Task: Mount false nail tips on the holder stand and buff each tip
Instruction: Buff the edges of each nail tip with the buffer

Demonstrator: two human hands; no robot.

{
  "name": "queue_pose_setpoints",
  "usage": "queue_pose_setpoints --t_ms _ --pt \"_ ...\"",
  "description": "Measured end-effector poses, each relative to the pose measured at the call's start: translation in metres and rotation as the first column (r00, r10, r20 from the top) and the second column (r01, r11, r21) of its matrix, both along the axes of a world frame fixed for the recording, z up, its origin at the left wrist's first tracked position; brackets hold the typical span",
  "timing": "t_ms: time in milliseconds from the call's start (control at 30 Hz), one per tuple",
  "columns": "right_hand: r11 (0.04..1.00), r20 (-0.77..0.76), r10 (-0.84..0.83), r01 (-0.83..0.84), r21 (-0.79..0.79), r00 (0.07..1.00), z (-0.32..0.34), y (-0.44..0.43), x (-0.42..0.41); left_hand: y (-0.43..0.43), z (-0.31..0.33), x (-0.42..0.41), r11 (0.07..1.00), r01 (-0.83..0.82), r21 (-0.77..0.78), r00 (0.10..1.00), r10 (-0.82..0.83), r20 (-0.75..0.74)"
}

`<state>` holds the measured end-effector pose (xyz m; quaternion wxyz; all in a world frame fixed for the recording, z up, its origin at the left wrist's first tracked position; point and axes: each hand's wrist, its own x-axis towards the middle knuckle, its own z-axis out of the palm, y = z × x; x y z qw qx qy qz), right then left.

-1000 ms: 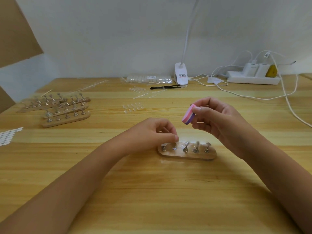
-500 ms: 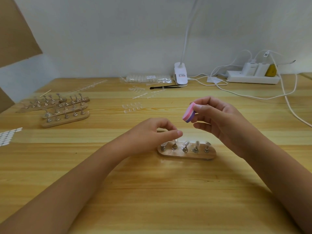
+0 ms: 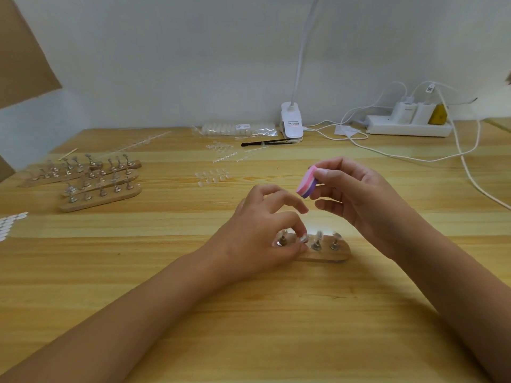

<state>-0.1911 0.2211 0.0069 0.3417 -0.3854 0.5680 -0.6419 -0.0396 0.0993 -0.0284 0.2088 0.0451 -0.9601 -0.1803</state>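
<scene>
A small wooden holder stand (image 3: 329, 255) with several metal pegs lies in the middle of the table. Clear nail tips sit on its pegs. My left hand (image 3: 262, 233) hovers over the stand's left half and pinches a clear nail tip (image 3: 303, 239) on one of the middle pegs between thumb and finger. My right hand (image 3: 356, 194) is raised above and behind the stand and grips a pink and purple buffer block (image 3: 307, 185) by its end. The pegs under my left hand are partly hidden.
More wooden holder stands (image 3: 102, 186) with pegs lie at the left. Loose clear nail tips (image 3: 211, 176) and strips lie behind the hands. At the back stand a clip lamp (image 3: 291, 124), a black tool (image 3: 265, 142) and a power strip (image 3: 409, 128) with white cables trailing right.
My left hand has shifted right along the stand and dropped lower, and it now pinches a tip on a middle peg. My right hand with the buffer block has stayed nearly still.
</scene>
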Motion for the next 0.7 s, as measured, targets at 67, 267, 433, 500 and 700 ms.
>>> queue_pose_setpoints --t_ms 67,267,433,500,700 --pt "1.000 -0.004 -0.007 0.007 -0.001 1.000 -0.001 0.000 0.001 -0.001 0.001 -0.001 0.982 0.019 -0.186 0.993 -0.040 -0.110" --pt "0.986 0.273 -0.007 0.052 -0.155 0.962 0.002 -0.002 -0.008 -0.003 0.011 0.002 0.983 0.025 -0.183 0.909 -0.099 -0.405" --pt "0.972 0.513 -0.011 0.130 -0.197 0.858 0.001 0.000 -0.017 -0.002 0.013 0.004 0.919 -0.014 0.395 0.947 0.139 -0.289" --pt "0.982 0.489 0.011 0.082 -0.168 0.872 0.000 -0.001 -0.016 -0.003 0.015 0.002 0.809 0.002 0.588 0.961 0.162 -0.226" --pt "0.994 0.404 0.035 0.011 -0.111 0.914 -0.002 -0.002 -0.013 -0.004 0.021 0.000 0.408 0.063 0.911 0.975 0.169 -0.143"
